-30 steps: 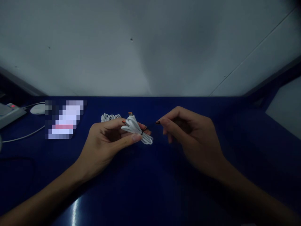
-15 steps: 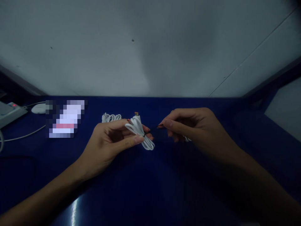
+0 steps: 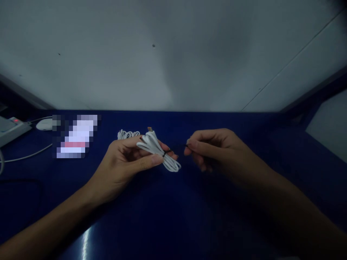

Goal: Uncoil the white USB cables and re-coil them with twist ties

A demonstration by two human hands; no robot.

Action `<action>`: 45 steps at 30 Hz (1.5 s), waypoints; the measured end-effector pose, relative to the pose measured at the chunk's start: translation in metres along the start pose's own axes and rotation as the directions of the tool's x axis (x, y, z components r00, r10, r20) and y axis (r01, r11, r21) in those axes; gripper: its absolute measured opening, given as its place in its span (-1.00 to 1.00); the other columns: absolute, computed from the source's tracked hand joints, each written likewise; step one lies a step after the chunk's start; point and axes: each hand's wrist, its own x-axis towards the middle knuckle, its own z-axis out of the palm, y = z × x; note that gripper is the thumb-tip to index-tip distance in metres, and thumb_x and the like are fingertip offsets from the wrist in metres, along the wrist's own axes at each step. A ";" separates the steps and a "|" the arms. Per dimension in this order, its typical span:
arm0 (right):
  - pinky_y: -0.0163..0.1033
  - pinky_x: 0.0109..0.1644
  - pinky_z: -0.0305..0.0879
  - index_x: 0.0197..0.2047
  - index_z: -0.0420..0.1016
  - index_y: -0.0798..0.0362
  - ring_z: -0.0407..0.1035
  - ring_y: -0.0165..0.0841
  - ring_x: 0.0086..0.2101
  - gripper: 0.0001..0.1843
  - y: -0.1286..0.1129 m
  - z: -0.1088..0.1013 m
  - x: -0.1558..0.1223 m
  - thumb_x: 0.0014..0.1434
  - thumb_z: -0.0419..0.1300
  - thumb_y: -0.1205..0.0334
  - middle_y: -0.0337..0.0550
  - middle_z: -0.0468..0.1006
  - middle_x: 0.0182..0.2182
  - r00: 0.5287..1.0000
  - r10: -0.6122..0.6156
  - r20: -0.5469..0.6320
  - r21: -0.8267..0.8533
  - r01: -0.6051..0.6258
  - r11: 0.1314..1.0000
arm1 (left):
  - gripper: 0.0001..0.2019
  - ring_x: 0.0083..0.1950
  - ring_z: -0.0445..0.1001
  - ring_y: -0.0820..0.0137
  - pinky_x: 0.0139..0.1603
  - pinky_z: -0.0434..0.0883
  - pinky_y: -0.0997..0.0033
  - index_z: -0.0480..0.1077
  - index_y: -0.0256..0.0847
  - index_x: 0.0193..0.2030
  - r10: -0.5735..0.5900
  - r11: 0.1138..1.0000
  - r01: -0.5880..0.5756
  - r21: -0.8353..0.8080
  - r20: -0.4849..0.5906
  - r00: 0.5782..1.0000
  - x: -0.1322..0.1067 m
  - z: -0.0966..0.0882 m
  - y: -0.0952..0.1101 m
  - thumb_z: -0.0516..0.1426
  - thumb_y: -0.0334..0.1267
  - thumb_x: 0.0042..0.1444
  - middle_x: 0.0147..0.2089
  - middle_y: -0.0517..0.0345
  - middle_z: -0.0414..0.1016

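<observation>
On the blue counter (image 3: pixel 151 216), a pixelated screen (image 3: pixel 78 133), text unreadable, lies at nine o'clock from the white cable bundle (image 3: pixel 155 146). My left fingers (image 3: pixel 148 161) clamp the bundle; my right fingers (image 3: pixel 200 147), at its three o'clock, pinch its black tie (image 3: pixel 165 153).

Gry wall (image 3: pixel 108 76) bhd blue tbl (image 3: pixel 162 220)

A bundled white cable (image 3: pixel 151 145) is held by the left hand (image 3: pixel 116 164), its black tie (image 3: pixel 165 153) pinched by the right hand (image 3: pixel 217 146); another coil (image 3: pixel 128 135) is seen toward the tabletop (image 3: pixel 151 216)'s far edge.
</observation>
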 end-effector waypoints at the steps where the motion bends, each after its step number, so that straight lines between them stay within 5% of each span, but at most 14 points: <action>1: -0.47 -0.46 0.24 -0.25 0.75 -0.04 0.38 -0.55 -0.51 -0.74 0.001 -0.001 0.000 0.47 0.38 0.05 -0.34 0.53 -0.52 0.999 0.024 0.020 0.022 -0.025 0.999 | -0.85 0.03 0.78 0.35 0.16 0.66 0.49 0.75 -0.02 -0.03 -0.002 1.000 0.002 -0.021 0.004 1.000 0.000 0.000 0.000 0.42 -0.36 0.33 -0.06 0.22 0.81; 7: -0.44 -0.44 0.21 -0.23 0.74 -0.02 0.33 -0.55 -0.51 -0.70 0.005 -0.002 0.001 0.51 0.33 0.03 -0.34 0.48 -0.52 0.993 0.071 0.092 0.067 -0.077 0.995 | -0.87 0.01 0.78 0.35 0.17 0.64 0.50 0.75 -0.06 -0.04 0.006 0.997 -0.010 -0.072 -0.044 0.999 0.002 0.004 -0.002 0.44 -0.34 0.31 -0.10 0.19 0.82; 15: -0.40 -0.45 0.18 -0.26 0.75 -0.04 0.29 -0.54 -0.52 -0.68 0.005 0.003 -0.002 0.47 0.36 -0.04 -0.35 0.47 -0.55 0.999 0.035 0.042 0.053 -0.037 0.998 | -0.89 0.01 0.78 0.36 0.19 0.61 0.50 0.76 -0.04 -0.05 0.022 1.000 -0.025 -0.015 -0.135 0.991 0.004 0.006 -0.004 0.44 -0.30 0.32 -0.10 0.19 0.82; 25: -0.31 -0.44 0.29 -0.29 0.74 -0.07 0.37 -0.43 -0.51 -0.79 -0.006 0.013 -0.008 0.41 0.40 0.11 -0.32 0.50 -0.55 0.986 -0.157 -0.061 -0.248 0.137 0.959 | -0.92 0.01 0.75 0.31 0.14 0.63 0.42 0.78 -0.02 -0.08 0.050 0.983 -0.016 0.182 -0.185 0.981 0.006 0.010 0.003 0.45 -0.25 0.30 -0.05 0.19 0.81; 28: -0.29 -0.44 0.28 -0.32 0.66 -0.04 0.37 -0.43 -0.50 -0.81 -0.003 0.018 -0.008 0.38 0.37 0.28 -0.32 0.53 -0.50 0.945 -0.311 -0.099 -0.448 0.237 0.862 | -0.91 -0.02 0.77 0.24 0.13 0.65 0.35 0.78 -0.06 -0.10 0.047 0.972 0.000 0.236 -0.191 0.980 0.005 0.010 0.004 0.47 -0.22 0.26 -0.08 0.14 0.82; 32: -0.25 -0.42 0.29 -0.33 0.51 -0.01 0.33 -0.44 -0.50 -0.79 0.006 0.021 -0.007 0.32 0.28 0.46 -0.29 0.50 -0.47 0.775 -0.631 0.020 -0.777 0.409 0.478 | -0.88 0.01 0.77 0.20 0.14 0.64 0.35 0.78 -0.07 -0.09 0.035 0.969 0.017 0.248 -0.205 0.978 0.005 0.011 0.004 0.48 -0.22 0.24 -0.10 0.13 0.82; 35: -0.24 -0.48 0.25 -0.27 0.47 -0.02 0.33 -0.44 -0.51 -0.80 0.012 0.021 -0.005 0.36 0.24 0.45 -0.26 0.51 -0.43 0.684 -0.723 0.100 -0.871 0.412 0.269 | -0.86 0.00 0.77 0.20 0.10 0.65 0.36 0.78 -0.06 -0.06 0.021 0.969 0.028 0.247 -0.193 0.981 0.005 0.012 0.004 0.48 -0.23 0.24 -0.09 0.13 0.82; 40: -0.23 -0.50 0.30 -0.21 0.48 -0.07 0.35 -0.41 -0.49 -0.79 0.014 0.021 -0.003 0.40 0.24 0.46 -0.25 0.53 -0.42 0.624 -0.773 0.114 -0.886 0.417 0.205 | -0.86 -0.06 0.77 0.20 0.08 0.63 0.31 0.78 -0.09 -0.06 -0.024 0.961 0.069 0.267 -0.168 0.985 0.004 0.011 0.003 0.47 -0.23 0.25 -0.13 0.09 0.82; 45: -0.19 -0.45 0.29 -0.16 0.52 -0.09 0.35 -0.37 -0.45 -0.78 0.016 0.020 -0.004 0.38 0.28 0.47 -0.23 0.52 -0.38 0.634 -0.769 0.076 -0.875 0.412 0.253 | -0.79 -0.08 0.77 0.18 0.04 0.63 0.27 0.78 -0.04 0.01 -0.050 0.962 0.086 0.259 -0.144 0.988 0.002 0.010 0.005 0.46 -0.26 0.25 -0.14 0.10 0.82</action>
